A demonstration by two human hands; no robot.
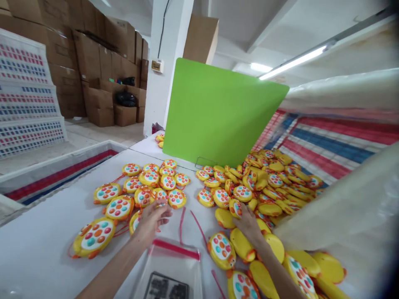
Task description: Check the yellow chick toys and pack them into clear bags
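Note:
My left hand (152, 219) hovers over the left group of yellow animal-shaped toys, its fingers loosely stretched and apart. Partly hidden beneath it is a toy (135, 222), and another toy (159, 194) lies just beyond the fingertips. These toys have white faces with coloured dots, and some have orange cords. On the right, my right hand (247, 222) reaches into the larger pile, its fingers closed on the edge of a yellow toy (235, 207) with its dotted face showing. The thumb side of that grip is partly hidden.
A clear zip bag (174, 261) with dark parts lies near the front. Pink strips (199, 227) lie between the toy groups. A green board (218, 112) stands behind. Striped sheeting (330, 141) borders the right pile. White crates (28, 95) and cardboard boxes (99, 104) stand left.

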